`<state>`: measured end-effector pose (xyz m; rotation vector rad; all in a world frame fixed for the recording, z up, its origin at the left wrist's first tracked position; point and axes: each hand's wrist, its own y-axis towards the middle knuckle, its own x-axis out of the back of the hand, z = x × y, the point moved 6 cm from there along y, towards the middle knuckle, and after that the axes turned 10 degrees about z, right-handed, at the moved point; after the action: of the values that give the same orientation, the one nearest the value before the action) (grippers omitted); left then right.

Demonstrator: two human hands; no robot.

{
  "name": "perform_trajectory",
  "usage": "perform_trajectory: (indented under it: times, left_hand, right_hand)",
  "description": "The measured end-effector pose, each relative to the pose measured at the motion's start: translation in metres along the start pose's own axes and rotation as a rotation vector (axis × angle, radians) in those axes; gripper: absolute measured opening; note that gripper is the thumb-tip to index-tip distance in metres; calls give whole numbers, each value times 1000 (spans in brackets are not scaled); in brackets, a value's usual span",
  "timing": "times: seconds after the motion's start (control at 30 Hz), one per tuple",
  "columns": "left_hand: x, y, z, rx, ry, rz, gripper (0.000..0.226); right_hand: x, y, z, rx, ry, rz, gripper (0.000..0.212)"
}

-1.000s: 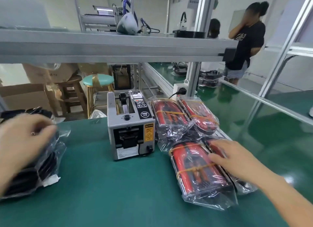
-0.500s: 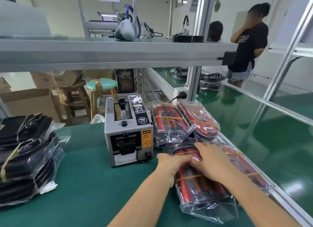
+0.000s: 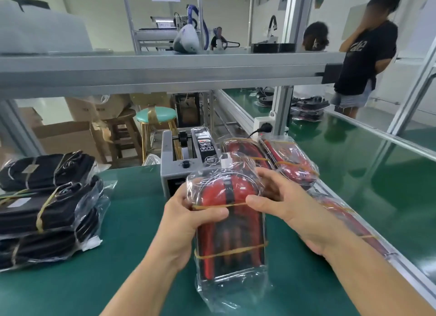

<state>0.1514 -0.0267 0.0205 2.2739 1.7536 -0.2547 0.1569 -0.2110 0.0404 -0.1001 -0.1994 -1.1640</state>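
A bagged red bundle [image 3: 230, 223], which lay in the pile of other red bundles [image 3: 290, 160] half a second ago, is now pulled clear and held above the green bench [image 3: 132, 256], in front of the tape dispenser [image 3: 174, 169]. The left hand [image 3: 188, 219] and right hand [image 3: 292, 207] grip its upper sides, fingers [image 3: 212, 213] clamped on the plastic, both thumbs at the upper rubber band [image 3: 232, 205]. Black bundles [image 3: 47, 209] are stacked at the left. A person [image 3: 363, 63] stands beyond the shelf [image 3: 165, 72].
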Motion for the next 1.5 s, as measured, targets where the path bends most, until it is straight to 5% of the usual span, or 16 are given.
perform_trajectory:
  times: [0.13, 0.3, 0.37, 0.47, 0.6, 0.77, 0.9, 1.03, 1.2, 1.4, 1.5]
  left_hand:
    - [29, -9, -24, -42, 86, 31, 60]
    - [50, -27, -29, -89, 203, 39, 65]
    - [55, -34, -26, -103, 241, 67, 73]
    - [62, -42, -23, -143, 272, 73, 90]
    - [73, -49, -16, -183, 313, 47, 77]
    - [79, -51, -21, -83, -30, 186, 51]
    - [67, -40, -34, -126, 283, 52, 35]
    - [58, -37, -27, -121, 384, 196, 68]
    - [56, -46, -39, -321, 698, 145, 67]
    - [52, -49, -47, -336, 1032, 134, 74]
    - [50, -48, -51, -311, 1075, 120, 62]
  right_hand:
    - [-40, 22, 21, 94, -13, 46, 67]
    - [-67, 21, 36, 369, -68, 7, 20]
    - [-72, 13, 36, 471, -135, -47, 18]
    - [-88, -8, 36, 733, -491, -53, 15]
    - [-106, -21, 20, 870, -906, -80, 19]
    - [-111, -15, 14, 841, -950, -43, 14]
    - [-108, -16, 25, 794, -803, -1, 16]
    - [-93, 1, 44, 606, -559, -47, 36]
    - [-95, 44, 24, 150, -203, 288, 61]
    - [-116, 50, 7, 6, 241, 634, 60]
    - [-116, 45, -5, -82, 316, 612, 54]
